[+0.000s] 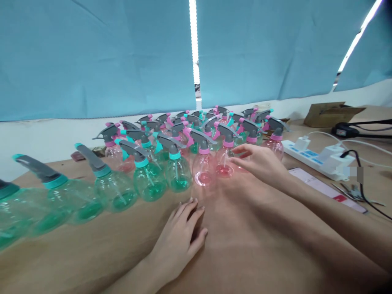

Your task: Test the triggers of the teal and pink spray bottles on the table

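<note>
Palm down on the wooden table (76, 253), my left hand (177, 234) lies with its fingers spread and nothing in it. In front of it stand a green spray bottle (179, 173) with a turquoise collar and a pink spray bottle (204, 167) with a pink collar. My right hand (259, 161) reaches in from the right, fingers stretched out and apart, at the side of another pink spray bottle (224, 161). Whether its fingertips touch that bottle I cannot tell. Part of a further pink bottle is hidden behind this hand.
Several green spray bottles (118, 190) form a row to the left, and more bottles crowd behind. On the right are a white power strip (317, 157) with plugs and cables, a phone (324, 188), small metal pieces (355, 192) and a cardboard box (327, 114). Blue sheeting (122, 57) covers the back.
</note>
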Action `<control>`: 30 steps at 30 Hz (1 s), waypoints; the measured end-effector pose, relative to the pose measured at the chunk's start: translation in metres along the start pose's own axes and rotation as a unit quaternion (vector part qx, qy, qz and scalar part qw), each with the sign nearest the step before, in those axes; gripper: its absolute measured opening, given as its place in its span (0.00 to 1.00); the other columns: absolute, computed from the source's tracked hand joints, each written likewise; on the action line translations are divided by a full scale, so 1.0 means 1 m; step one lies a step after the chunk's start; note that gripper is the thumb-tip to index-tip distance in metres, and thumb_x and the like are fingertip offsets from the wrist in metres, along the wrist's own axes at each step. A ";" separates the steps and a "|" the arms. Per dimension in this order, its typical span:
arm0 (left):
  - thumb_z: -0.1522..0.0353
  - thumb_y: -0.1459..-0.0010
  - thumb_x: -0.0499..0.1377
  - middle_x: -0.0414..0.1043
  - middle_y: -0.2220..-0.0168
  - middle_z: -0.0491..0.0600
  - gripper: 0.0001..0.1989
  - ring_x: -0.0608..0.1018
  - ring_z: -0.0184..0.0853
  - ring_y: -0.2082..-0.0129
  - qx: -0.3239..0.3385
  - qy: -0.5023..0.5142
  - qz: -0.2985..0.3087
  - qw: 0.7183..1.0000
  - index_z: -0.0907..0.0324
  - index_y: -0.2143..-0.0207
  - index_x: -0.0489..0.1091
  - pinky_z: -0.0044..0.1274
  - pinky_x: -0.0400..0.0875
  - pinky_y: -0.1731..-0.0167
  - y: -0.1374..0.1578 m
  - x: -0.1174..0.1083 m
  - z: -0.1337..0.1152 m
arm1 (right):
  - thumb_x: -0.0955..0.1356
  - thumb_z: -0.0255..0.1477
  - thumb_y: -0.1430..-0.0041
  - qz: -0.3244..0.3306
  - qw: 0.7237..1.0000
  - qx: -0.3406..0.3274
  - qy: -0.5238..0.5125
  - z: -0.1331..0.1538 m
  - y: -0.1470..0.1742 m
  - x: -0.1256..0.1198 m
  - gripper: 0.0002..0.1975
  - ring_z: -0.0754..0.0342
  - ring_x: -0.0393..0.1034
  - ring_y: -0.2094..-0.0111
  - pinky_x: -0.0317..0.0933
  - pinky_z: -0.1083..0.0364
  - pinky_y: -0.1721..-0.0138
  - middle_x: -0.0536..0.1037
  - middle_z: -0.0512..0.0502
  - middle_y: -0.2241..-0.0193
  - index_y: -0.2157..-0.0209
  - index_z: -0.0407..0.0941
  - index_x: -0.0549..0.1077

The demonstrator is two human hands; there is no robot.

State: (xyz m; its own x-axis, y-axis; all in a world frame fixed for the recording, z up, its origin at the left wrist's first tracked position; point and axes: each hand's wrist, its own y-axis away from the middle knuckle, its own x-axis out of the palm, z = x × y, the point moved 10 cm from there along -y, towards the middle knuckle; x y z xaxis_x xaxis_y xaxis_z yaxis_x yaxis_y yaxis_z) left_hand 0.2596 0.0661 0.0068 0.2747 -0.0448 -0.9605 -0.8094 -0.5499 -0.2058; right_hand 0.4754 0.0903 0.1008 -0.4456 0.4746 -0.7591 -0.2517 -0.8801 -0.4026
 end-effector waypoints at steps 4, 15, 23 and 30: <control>0.65 0.36 0.53 0.63 0.41 0.58 0.18 0.64 0.47 0.40 -0.001 -0.007 0.004 1.000 0.61 0.45 0.64 0.43 0.61 0.45 -0.001 0.001 0.000 | 0.68 0.41 0.47 -0.019 0.999 0.031 -0.004 -0.025 -0.006 -0.002 0.21 0.41 0.74 0.57 0.66 0.43 0.56 0.78 0.40 0.55 0.55 0.41 0.73; 0.66 0.36 0.52 0.66 0.44 0.56 0.17 0.67 0.46 0.43 0.010 -0.004 -0.010 1.000 0.59 0.45 0.64 0.41 0.64 0.47 0.000 -0.002 -0.003 | 0.67 0.44 0.49 -0.034 0.998 0.032 -0.037 -0.021 -0.036 0.029 0.31 0.37 0.69 0.49 0.64 0.43 0.53 0.73 0.32 0.49 0.48 0.38 0.67; 0.67 0.36 0.53 0.66 0.45 0.54 0.15 0.68 0.45 0.45 -0.009 0.027 -0.014 0.999 0.57 0.47 0.65 0.41 0.64 0.47 -0.003 -0.003 -0.003 | 0.67 0.40 0.49 -0.015 0.999 0.037 -0.022 -0.025 -0.029 0.025 0.20 0.38 0.74 0.58 0.65 0.44 0.60 0.78 0.36 0.60 0.58 0.42 0.71; 0.67 0.36 0.53 0.68 0.47 0.51 0.13 0.70 0.43 0.47 -0.042 0.086 -0.039 0.995 0.54 0.49 0.64 0.38 0.66 0.48 -0.014 -0.009 -0.009 | 0.68 0.42 0.49 0.016 1.000 0.006 -0.005 -0.019 0.006 0.007 0.19 0.37 0.72 0.58 0.65 0.43 0.61 0.77 0.35 0.59 0.61 0.42 0.71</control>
State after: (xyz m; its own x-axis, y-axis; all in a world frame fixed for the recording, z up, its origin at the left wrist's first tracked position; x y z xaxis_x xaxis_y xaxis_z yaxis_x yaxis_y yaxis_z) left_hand 0.2735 0.0666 0.0205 0.4253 -0.1379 -0.8945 -0.7377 -0.6254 -0.2543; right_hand 0.4869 0.0876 0.0834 -0.4617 0.4468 -0.7662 -0.2469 -0.8945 -0.3728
